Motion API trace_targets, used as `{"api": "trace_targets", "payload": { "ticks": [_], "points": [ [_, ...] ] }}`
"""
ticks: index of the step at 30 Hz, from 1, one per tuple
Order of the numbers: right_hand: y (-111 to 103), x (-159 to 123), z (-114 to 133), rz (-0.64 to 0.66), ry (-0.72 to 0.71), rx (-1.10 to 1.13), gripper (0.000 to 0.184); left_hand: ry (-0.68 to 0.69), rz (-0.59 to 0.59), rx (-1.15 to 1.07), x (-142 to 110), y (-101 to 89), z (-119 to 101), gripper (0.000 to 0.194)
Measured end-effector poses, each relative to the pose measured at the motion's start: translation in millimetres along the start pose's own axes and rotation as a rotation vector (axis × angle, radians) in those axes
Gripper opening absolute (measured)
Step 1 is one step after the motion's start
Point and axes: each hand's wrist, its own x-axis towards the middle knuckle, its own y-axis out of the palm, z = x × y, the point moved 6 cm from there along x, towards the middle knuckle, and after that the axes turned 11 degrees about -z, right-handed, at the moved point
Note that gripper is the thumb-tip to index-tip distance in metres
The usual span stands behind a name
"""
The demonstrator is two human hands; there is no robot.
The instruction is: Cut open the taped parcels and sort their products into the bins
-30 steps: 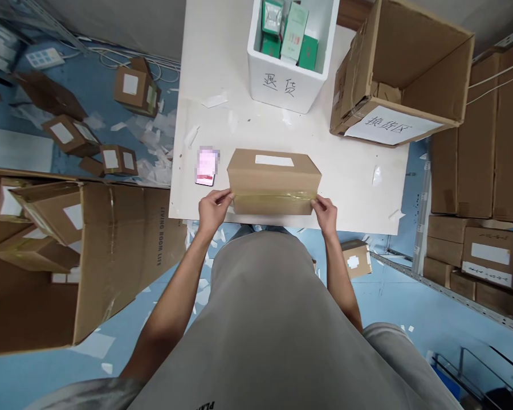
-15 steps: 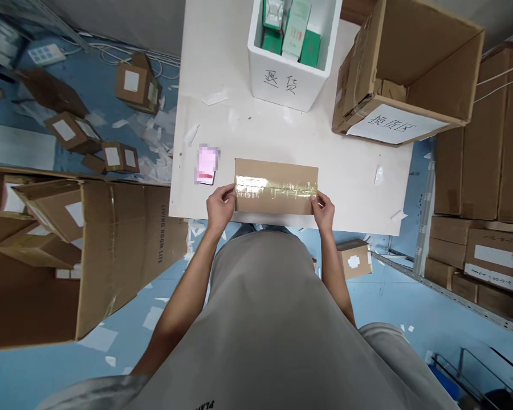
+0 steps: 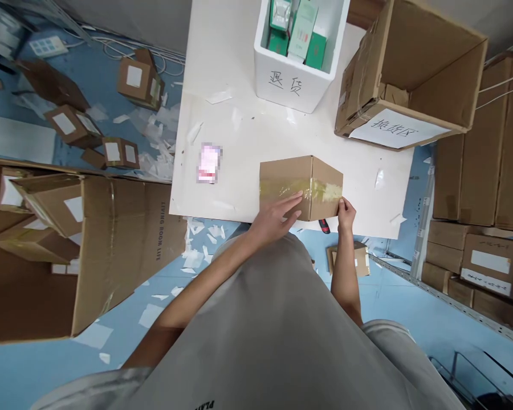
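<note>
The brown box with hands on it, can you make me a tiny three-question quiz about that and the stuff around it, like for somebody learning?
1. True or false: the left hand and the right hand both touch the taped box.
2. Most packs inside the white bin are: A red, B green, C black.
3. Fill in: in the picture, the white bin stands to the ___ of the open carton on the table.

Key: 1 true; 2 B; 3 left.
</note>
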Motion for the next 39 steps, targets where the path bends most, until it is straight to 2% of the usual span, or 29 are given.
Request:
{"api": "trace_targets", "payload": {
  "ticks": [2,5,9,12,15,19,21,24,27,30,32,34,36,39],
  "points": [
    [1,-1,1,0.008,0.001,0.006,0.065,-0.038,-0.031,0.022,-1,-6.7,5,0.047],
    [7,-8,7,0.031,0.026,0.035,0.066,-0.142,-0.150,0.103,-7,-31.3,24,0.043],
    [31,-30,26,0.163,0.031,0.100,0.065,-0.387,-0.341,0.227,-21,-74.9,78,0.046],
    [52,-49,43,0.243,-0.012,0.118,0.060,-0.561,-0.446,0.279,-33,-98.4,123,0.047],
    [62,-63,57,0.252,-0.051,0.089,0.055,-0.624,-0.492,0.211,-39,-103.6,151,0.044],
    [55,-76,77,0.214,-0.091,0.005,0.047,-0.614,-0.517,0.120,-45,-103.0,167,0.045],
    [50,-88,98,0.190,-0.180,-0.051,0.042,-0.613,-0.549,0.090,-51,-111.0,176,0.047],
    [56,-123,147,0.198,-0.409,-0.093,0.036,-0.630,-0.618,0.058,-65,-136.3,199,0.049],
    [76,-175,196,0.247,-0.605,-0.096,0.036,-0.706,-0.697,0.072,-84,-167.3,227,0.046],
    [101,-224,231,0.332,-0.721,-0.125,0.035,-0.805,-0.749,0.108,-99,-188.0,248,0.046],
    [115,-248,243,0.424,-0.759,-0.172,0.032,-0.864,-0.763,0.115,-105,-192.5,256,0.046],
    [122,-258,247,0.474,-0.778,-0.204,0.028,-0.892,-0.772,0.098,-107,-191.5,259,0.046],
    [119,-256,248,0.461,-0.782,-0.196,0.026,-0.887,-0.784,0.069,-107,-188.1,258,0.048],
    [106,-235,239,0.413,-0.738,-0.178,0.027,-0.870,-0.789,0.014,-105,-182.1,253,0.055]
  ]
}}
